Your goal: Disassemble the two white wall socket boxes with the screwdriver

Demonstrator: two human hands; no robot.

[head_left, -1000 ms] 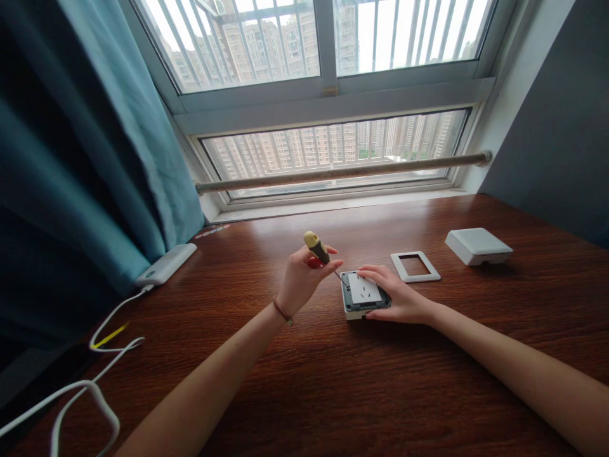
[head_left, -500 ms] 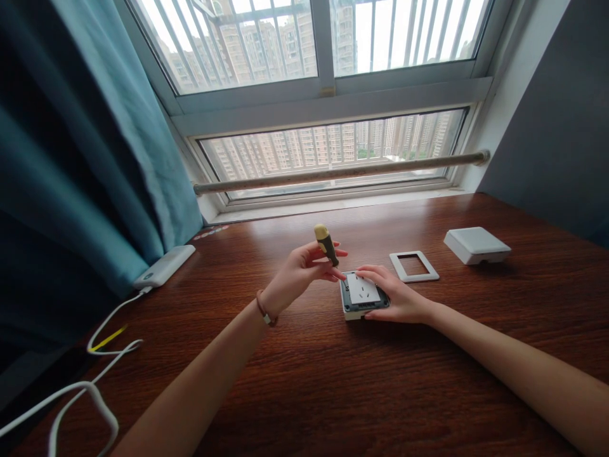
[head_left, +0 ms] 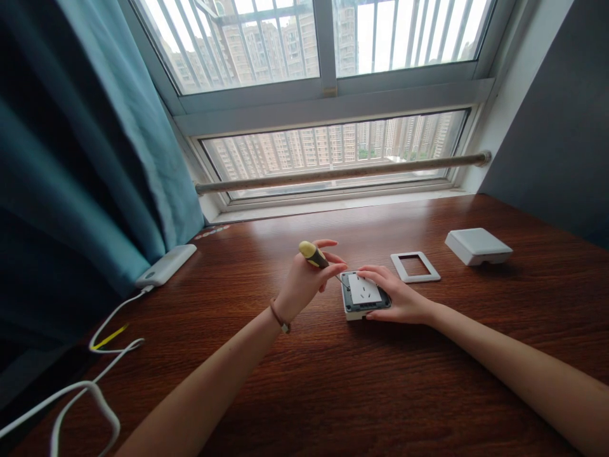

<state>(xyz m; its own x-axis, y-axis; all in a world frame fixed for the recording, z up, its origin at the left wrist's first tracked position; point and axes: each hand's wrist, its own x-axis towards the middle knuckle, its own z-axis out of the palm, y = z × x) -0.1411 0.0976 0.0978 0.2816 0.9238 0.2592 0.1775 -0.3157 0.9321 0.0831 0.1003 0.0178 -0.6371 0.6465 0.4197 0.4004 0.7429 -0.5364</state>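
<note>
A white wall socket in a dark frame lies on the wooden table at the centre. My right hand wraps round its right side and top edge, fingers pressed against it. My left hand is closed on a yellow-and-black screwdriver, tilted with the handle up left. Its thin shaft points down to the socket's top left corner.
A white cover frame and a white box lie to the right of the socket. A white power bank with white cables sits at the left by the teal curtain. A window with a rail runs behind.
My left hand has tipped the screwdriver from nearly upright to leaning left, and its tip is back at the socket's top left corner. My right hand has stayed on the socket.
</note>
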